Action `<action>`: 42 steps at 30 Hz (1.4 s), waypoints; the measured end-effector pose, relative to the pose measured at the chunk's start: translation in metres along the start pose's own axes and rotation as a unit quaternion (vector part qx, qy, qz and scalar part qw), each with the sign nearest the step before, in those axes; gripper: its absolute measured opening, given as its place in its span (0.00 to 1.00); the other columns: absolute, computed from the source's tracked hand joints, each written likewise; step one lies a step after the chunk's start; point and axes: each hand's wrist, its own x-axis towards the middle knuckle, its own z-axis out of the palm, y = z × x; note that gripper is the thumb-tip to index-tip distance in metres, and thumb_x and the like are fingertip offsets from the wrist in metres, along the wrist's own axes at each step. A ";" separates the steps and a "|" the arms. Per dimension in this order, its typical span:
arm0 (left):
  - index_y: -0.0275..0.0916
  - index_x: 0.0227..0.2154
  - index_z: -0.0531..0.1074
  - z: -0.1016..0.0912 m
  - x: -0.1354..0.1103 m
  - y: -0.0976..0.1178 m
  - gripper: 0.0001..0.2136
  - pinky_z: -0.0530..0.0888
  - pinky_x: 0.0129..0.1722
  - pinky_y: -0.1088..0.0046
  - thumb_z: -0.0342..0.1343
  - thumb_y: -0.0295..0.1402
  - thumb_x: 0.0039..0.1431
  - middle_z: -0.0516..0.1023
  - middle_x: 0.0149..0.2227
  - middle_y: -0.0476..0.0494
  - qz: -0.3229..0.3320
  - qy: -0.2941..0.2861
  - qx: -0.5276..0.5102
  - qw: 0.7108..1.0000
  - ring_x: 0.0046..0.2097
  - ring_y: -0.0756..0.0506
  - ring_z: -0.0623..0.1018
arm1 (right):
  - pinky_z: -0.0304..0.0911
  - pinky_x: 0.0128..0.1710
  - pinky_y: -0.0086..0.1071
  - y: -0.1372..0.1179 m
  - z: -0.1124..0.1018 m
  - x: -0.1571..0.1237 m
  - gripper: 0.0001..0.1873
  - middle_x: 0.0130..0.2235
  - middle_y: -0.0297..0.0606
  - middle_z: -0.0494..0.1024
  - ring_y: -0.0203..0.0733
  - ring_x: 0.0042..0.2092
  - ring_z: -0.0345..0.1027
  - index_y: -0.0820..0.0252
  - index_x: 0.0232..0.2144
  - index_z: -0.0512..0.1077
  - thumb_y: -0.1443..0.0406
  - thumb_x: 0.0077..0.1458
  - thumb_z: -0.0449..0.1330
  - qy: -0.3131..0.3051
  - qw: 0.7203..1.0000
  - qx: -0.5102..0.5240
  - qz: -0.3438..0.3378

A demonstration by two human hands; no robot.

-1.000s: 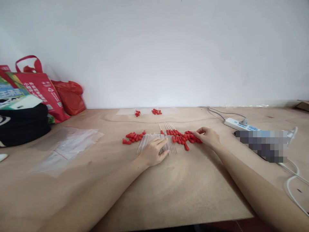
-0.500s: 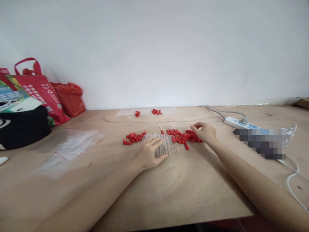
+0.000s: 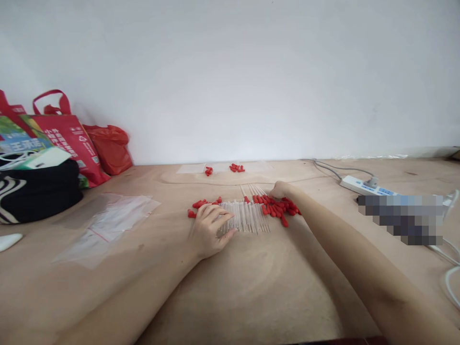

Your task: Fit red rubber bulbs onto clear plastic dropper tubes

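A row of clear thin tubes lies side by side on the wooden table. Small red caps are heaped at the row's right end, and a few more red caps sit at its left. My left hand rests with fingers spread on the left part of the tubes. My right hand reaches over the red heap toward the tubes' far ends; its fingers are curled and mostly hidden behind the hand.
Clear plastic bags lie at the left. Red bags and a black bundle stand at the far left wall. A white power strip with cables sits right. More red caps lie near the wall.
My right hand has moved left from the heap's right edge to the tubes' far ends. My left hand slid left and nearer along the tubes.
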 end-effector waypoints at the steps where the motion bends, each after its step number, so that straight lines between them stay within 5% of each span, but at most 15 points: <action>1: 0.40 0.36 0.72 0.000 0.000 -0.002 0.10 0.63 0.46 0.59 0.54 0.36 0.50 0.75 0.35 0.43 -0.005 -0.001 0.003 1.000 0.40 0.44 0.70 | 0.57 0.28 0.39 -0.002 -0.004 0.000 0.09 0.14 0.37 0.66 0.46 0.25 0.65 0.61 0.11 0.66 0.66 0.30 0.64 -0.021 1.000 -0.009 0.010; 4: 0.40 0.36 0.72 0.002 -0.001 -0.004 0.10 0.63 0.46 0.60 0.54 0.35 0.51 0.74 0.35 0.43 -0.012 -0.007 0.005 1.000 0.41 0.44 0.70 | 0.56 0.31 0.41 -0.009 -0.018 -0.006 0.09 0.17 0.40 0.68 0.47 0.28 0.66 0.61 0.13 0.66 0.65 0.37 0.61 -0.054 0.998 -0.030 0.019; 8: 0.40 0.39 0.71 0.003 0.000 -0.004 0.12 0.62 0.47 0.60 0.53 0.35 0.51 0.73 0.39 0.42 -0.015 0.004 0.034 0.999 0.43 0.42 0.69 | 0.52 0.39 0.44 -0.022 -0.027 -0.040 0.10 0.25 0.39 0.73 0.44 0.33 0.66 0.59 0.21 0.68 0.63 0.50 0.52 -0.026 0.999 -0.030 -0.030; 10: 0.40 0.43 0.69 0.002 0.001 -0.002 0.15 0.61 0.48 0.59 0.53 0.35 0.52 0.71 0.44 0.40 -0.007 0.018 0.066 0.998 0.47 0.41 0.68 | 0.49 0.42 0.43 -0.026 -0.020 -0.069 0.09 0.29 0.38 0.74 0.42 0.35 0.65 0.58 0.26 0.68 0.64 0.52 0.50 0.034 0.989 -0.015 -0.141; 13: 0.43 0.46 0.67 0.002 0.003 0.002 0.16 0.56 0.51 0.55 0.52 0.34 0.53 0.69 0.48 0.40 0.022 0.023 0.115 0.993 0.50 0.40 0.66 | 0.44 0.46 0.43 -0.028 -0.002 -0.112 0.07 0.29 0.35 0.74 0.39 0.36 0.63 0.58 0.27 0.67 0.65 0.53 0.50 0.141 0.930 0.011 -0.340; 16: 0.45 0.42 0.69 0.005 0.002 0.005 0.11 0.51 0.52 0.53 0.51 0.32 0.55 0.74 0.41 0.45 0.055 0.016 0.141 0.988 0.46 0.43 0.69 | 0.42 0.48 0.40 -0.025 0.013 -0.138 0.06 0.26 0.32 0.73 0.36 0.34 0.61 0.59 0.27 0.67 0.67 0.54 0.51 0.208 0.876 0.037 -0.433; 22: 0.42 0.32 0.71 0.012 -0.005 0.006 0.05 0.51 0.50 0.55 0.51 0.33 0.56 0.73 0.22 0.53 0.108 0.011 0.151 0.983 0.32 0.49 0.71 | 0.45 0.46 0.38 -0.019 0.020 -0.145 0.05 0.26 0.31 0.72 0.35 0.33 0.60 0.59 0.30 0.68 0.69 0.52 0.52 0.215 0.861 0.057 -0.457; 27: 0.42 0.31 0.71 0.011 -0.003 0.007 0.06 0.53 0.47 0.59 0.50 0.32 0.57 0.73 0.22 0.53 0.122 0.014 0.137 0.983 0.30 0.50 0.69 | 0.44 0.46 0.39 -0.021 0.021 -0.144 0.07 0.27 0.32 0.74 0.35 0.34 0.61 0.58 0.32 0.70 0.62 0.53 0.54 0.224 0.857 0.047 -0.462; 42: 0.41 0.24 0.70 -0.005 -0.012 0.015 0.09 0.52 0.46 0.59 0.48 0.31 0.57 0.69 0.16 0.55 0.097 0.007 0.057 0.994 0.28 0.51 0.67 | 0.42 0.46 0.39 -0.019 0.013 -0.149 0.11 0.18 0.28 0.67 0.32 0.29 0.57 0.57 0.23 0.71 0.63 0.53 0.53 0.233 0.815 0.025 -0.530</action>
